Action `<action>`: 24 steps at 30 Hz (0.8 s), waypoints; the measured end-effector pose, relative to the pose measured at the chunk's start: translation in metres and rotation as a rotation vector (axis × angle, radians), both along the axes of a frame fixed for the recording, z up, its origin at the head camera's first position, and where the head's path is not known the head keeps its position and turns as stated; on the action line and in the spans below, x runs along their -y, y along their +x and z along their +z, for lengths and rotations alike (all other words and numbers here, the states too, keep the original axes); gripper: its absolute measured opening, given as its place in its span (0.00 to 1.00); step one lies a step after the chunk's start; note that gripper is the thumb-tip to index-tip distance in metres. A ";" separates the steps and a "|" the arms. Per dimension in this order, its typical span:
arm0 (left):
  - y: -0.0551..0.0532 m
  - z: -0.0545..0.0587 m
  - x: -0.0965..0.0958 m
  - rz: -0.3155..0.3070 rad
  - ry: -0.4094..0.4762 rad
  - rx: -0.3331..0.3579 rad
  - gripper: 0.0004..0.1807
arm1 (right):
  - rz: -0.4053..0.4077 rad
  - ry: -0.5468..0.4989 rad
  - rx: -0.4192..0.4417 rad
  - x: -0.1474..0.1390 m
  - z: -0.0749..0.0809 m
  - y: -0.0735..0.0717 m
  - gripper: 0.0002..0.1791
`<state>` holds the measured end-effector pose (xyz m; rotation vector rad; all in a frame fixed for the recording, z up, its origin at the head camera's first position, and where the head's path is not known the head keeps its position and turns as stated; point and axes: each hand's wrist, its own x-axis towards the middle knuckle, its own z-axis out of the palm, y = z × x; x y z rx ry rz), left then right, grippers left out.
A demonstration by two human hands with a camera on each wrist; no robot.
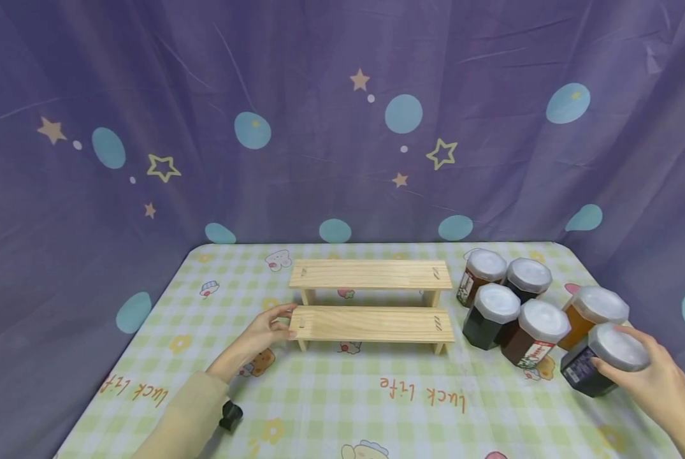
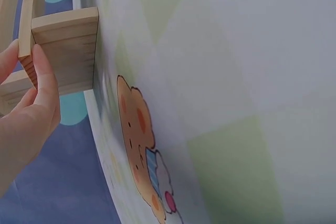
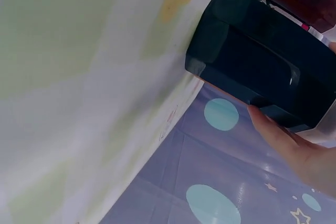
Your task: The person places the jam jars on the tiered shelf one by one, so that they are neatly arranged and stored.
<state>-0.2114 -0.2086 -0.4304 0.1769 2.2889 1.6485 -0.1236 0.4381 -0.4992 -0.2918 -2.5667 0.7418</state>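
My left hand [image 1: 264, 336] pinches the left end of the lower step of a two-tier wooden rack [image 1: 371, 324], thumb on one side of the board and fingers on the other in the left wrist view. At the right of the table, my right hand [image 1: 657, 376] grips a dark jar [image 1: 584, 371] around its clear lid. The jar leans, its base close over the cloth. In the right wrist view its black faceted side [image 3: 257, 56] fills much of the picture, with the thumb along the lower edge.
Several more lidded jars stand together right of the rack, among them an amber jar [image 1: 580, 322] and a dark red jar [image 1: 520, 347]. A green checked cloth [image 1: 331, 401] covers the table. A small black object [image 1: 230, 414] shows beside the left sleeve. Purple curtain [image 1: 319, 127] hangs behind.
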 end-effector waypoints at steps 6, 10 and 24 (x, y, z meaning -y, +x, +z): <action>-0.001 -0.002 0.001 0.005 -0.001 0.017 0.36 | -0.015 -0.010 0.007 0.017 0.020 0.006 0.47; -0.002 -0.003 0.001 0.002 0.010 0.024 0.36 | -0.015 -0.015 -0.016 0.049 0.059 0.020 0.42; -0.003 -0.005 0.003 -0.017 0.028 0.022 0.38 | 0.077 -0.036 -0.225 0.058 0.103 0.021 0.41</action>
